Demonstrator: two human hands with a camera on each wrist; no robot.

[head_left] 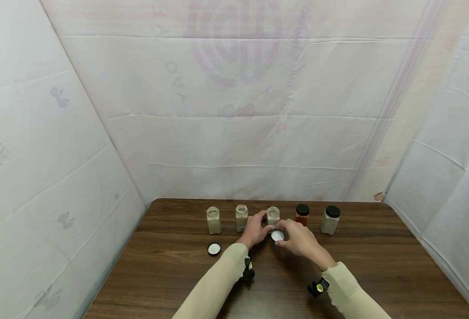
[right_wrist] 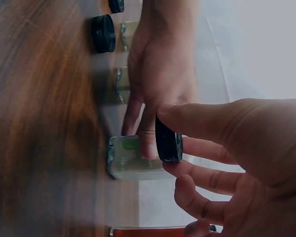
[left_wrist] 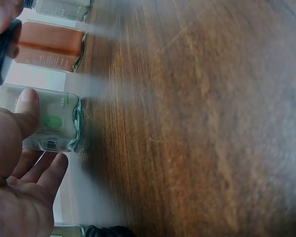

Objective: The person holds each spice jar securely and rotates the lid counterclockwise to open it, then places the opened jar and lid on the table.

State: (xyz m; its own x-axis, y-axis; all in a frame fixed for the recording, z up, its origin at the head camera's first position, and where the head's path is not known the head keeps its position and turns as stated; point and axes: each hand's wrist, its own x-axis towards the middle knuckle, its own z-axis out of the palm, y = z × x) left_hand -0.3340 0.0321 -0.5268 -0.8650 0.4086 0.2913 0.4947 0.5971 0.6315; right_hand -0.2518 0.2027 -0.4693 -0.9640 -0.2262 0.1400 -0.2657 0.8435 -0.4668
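In the head view, my left hand (head_left: 254, 231) holds the middle glass jar (head_left: 273, 213), which stands upright and uncapped. The left wrist view shows my thumb across the front of this jar (left_wrist: 54, 116), with the fingers at its side. My right hand (head_left: 301, 240) pinches a black lid (head_left: 277, 235) between thumb and fingers, just in front of the jar, its white inside showing. From the right wrist, the lid (right_wrist: 168, 140) looks tilted on edge and apart from the table.
Two open jars, the left one (head_left: 214, 220) and its neighbour (head_left: 241, 217), stand leftward. A red-filled jar (head_left: 302, 214) and a pale jar (head_left: 330, 220), both black-capped, stand rightward. One lid (head_left: 214, 249) lies on the wooden table (head_left: 162, 274); white sheeting (head_left: 234, 141) hangs behind.
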